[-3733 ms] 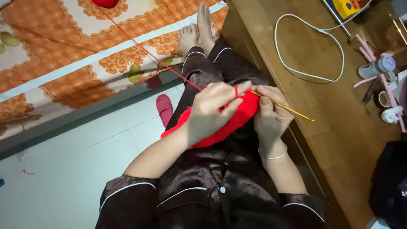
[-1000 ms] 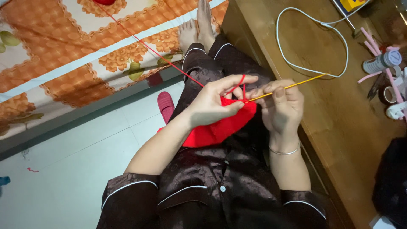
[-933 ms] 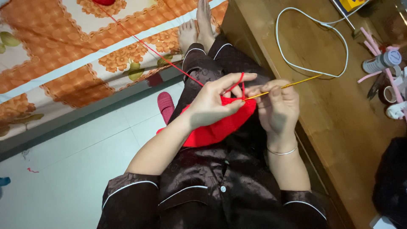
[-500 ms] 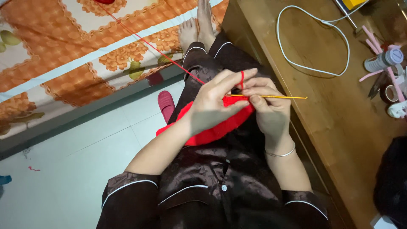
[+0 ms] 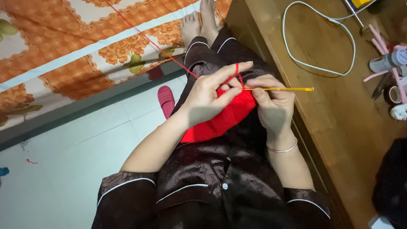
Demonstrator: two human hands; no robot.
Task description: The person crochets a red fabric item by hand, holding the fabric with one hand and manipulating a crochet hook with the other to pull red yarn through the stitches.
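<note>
A: Head view looks down on the lap of a seated person in dark brown clothes. The left hand supports the red crochet piece from the side, its grip pinching the upper edge of the fabric between thumb and fingers. The index finger is raised, and the red yarn goes over it.

B: Why is the finger raised like this?

A: I think it keeps the yarn tight, so the hook can catch it easily. The yarn runs from that finger up and to the left, over the orange flowered bedspread.

B: And the other hand?

A: The right hand is pressed together around the yellow crochet hook, holding it like a pencil. The hook lies almost level, its tip at the edge of the red piece; the tip itself is probably inside a stitch, but fingers hide it.

B: Where is the work resting?

A: On the lap, just beside the wooden table. A white cable lies in a loop on the table, well apart from the hands.
</note>
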